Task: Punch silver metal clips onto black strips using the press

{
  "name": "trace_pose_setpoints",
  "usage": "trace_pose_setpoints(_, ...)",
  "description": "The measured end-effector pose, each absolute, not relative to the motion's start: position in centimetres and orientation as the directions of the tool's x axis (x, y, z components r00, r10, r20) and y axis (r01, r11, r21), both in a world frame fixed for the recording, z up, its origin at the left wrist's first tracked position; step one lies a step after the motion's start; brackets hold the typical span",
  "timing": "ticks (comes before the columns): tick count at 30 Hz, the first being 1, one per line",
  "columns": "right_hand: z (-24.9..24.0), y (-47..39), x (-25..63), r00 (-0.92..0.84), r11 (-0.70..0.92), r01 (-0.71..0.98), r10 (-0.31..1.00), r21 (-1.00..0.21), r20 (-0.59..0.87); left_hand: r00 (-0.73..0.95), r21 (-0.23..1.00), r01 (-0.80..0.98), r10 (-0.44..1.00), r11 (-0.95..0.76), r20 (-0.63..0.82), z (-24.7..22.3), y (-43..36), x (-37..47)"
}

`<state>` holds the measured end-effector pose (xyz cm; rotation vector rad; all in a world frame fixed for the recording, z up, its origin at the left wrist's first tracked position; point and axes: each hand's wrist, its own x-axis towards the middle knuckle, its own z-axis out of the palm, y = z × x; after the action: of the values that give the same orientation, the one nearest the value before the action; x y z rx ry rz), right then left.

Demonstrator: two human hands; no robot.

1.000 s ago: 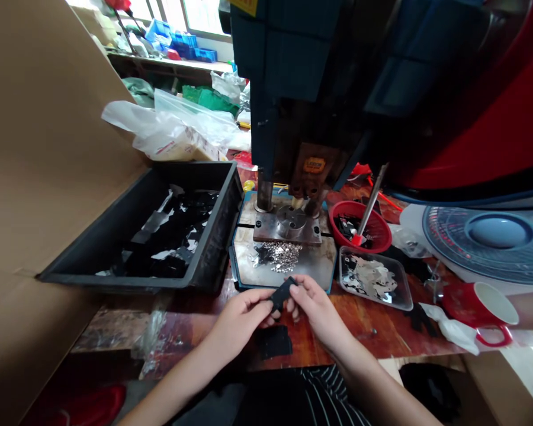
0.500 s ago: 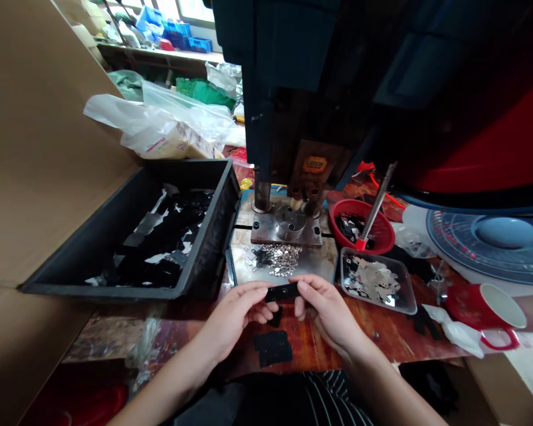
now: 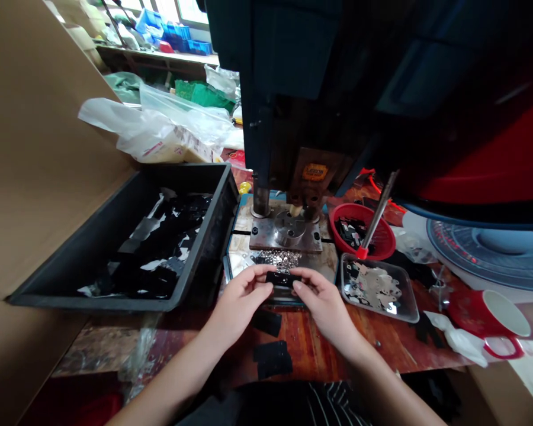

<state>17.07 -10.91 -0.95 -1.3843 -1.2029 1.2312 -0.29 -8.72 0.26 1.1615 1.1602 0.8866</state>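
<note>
Fingers (image 3: 262, 291) of left hand (image 3: 240, 299) and right hand (image 3: 323, 299) pinch a black strip (image 3: 283, 278), mid-frame — ends hidden — press (image 3: 288, 59) cropped up top!

A person's bare left forearm (image 3: 190, 364) and right forearm (image 3: 373, 364) angle inward, the left hand (image 3: 240, 302) and right hand (image 3: 326, 302) facing each other slightly apart, fingers (image 3: 256, 271) curled and each thumb (image 3: 262, 292) set opposite them in a level, two-handed pinch.

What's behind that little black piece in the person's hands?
Behind the black piece, small shiny bits lie heaped on the machine's base. The piece covers part of that area; whatever lies there can't be seen.
</note>
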Motion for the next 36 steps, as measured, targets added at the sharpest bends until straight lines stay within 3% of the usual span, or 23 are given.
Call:
trace_pose_setpoints(3,-0.8,-8.5,17.6,0.074,0.046,0.280,0.995,-0.959,0.069,0.154,0.977,0.212,0.988,-0.013,-0.021,0.5,-6.4,0.7)
trace_pose_setpoints(6,-0.5,-5.3,18.0,0.138,0.167,0.443,0.958,-0.881,0.251,0.115,0.899,0.377,0.975,-0.222,0.193,0.7,-3.4,2.0)
trace_pose_setpoints(11,-0.6,-0.9,18.2,0.185,0.238,0.576,0.894,-0.782,0.409,0.077,0.747,0.546,0.910,-0.381,0.407,0.8,0.7,3.3)
trace_pose_setpoints(17,-1.2,1.6,18.5,0.183,0.205,0.496,0.925,-0.844,0.333,0.057,0.763,0.536,0.917,-0.362,0.395,-0.2,3.0,3.7)
trace_pose_setpoints(25,-1.6,2.2,18.5,0.159,0.168,0.425,0.954,-0.890,0.256,0.149,0.808,0.466,0.933,-0.359,0.328,-0.9,4.2,4.1)
trace_pose_setpoints(36,-1.2,1.9,18.3,0.171,0.175,0.463,0.944,-0.869,0.281,0.149,0.808,0.469,0.934,-0.356,0.325,0.1,4.0,4.1)
